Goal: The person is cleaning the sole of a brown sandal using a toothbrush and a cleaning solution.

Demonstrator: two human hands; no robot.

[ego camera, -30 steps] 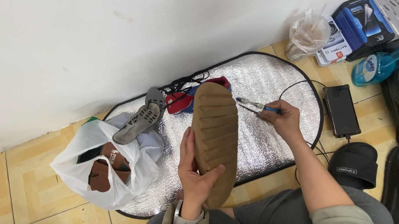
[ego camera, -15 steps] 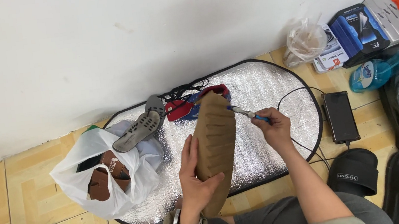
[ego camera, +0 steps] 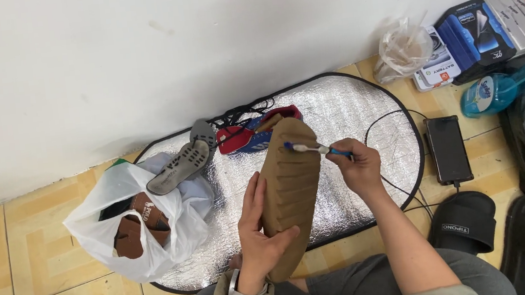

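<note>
My left hand (ego camera: pixel 257 234) grips a tan shoe (ego camera: pixel 288 187) held sole-up over a silver reflective mat (ego camera: pixel 351 117), with the fingers wrapped around its left edge. My right hand (ego camera: pixel 358 166) pinches a toothbrush (ego camera: pixel 310 148) with a blue handle. Its bristle head rests on the ridged sole near the toe end.
A white plastic bag (ego camera: pixel 131 238) with brown shoe parts and a grey insole (ego camera: pixel 179 167) lies at left. A red and blue shoe (ego camera: pixel 245 137) sits near the wall. At right are a phone (ego camera: pixel 448 149) on a cable, black slippers (ego camera: pixel 465 222), a blue spray bottle (ego camera: pixel 496 91) and boxes (ego camera: pixel 480 30).
My right hand has brought the toothbrush leftward onto the shoe's sole. The shoe has tilted slightly in my left hand.
</note>
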